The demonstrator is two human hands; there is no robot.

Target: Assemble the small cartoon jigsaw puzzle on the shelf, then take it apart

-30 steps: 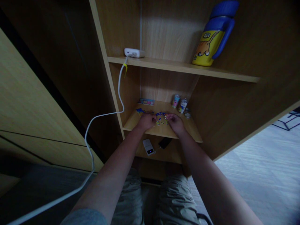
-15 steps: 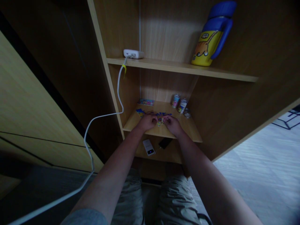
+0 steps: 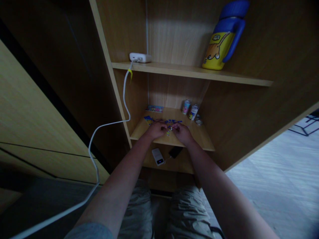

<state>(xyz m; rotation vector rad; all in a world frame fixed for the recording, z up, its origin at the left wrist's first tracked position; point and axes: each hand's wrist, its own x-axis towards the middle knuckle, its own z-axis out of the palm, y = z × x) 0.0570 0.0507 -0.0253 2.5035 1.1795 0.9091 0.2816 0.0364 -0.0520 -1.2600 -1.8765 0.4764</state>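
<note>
Closing in over small blue-and-yellow pieces point(image 3: 171, 121) on the wooden shelf point(image 3: 199, 141): left hand point(image 3: 157, 130) and right hand point(image 3: 182, 133) sit nearer each other than a moment ago, grip narrow, can't tell if either holds a piece.

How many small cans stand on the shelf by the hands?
2: a pink can and a white can, side by side at the back right of the shelf.

No readable text anywhere; small printed pieces point(image 3: 149, 119) on lower shelf point(image 3: 199, 139) and cans point(image 3: 185, 107) too dark, tiny.
</note>
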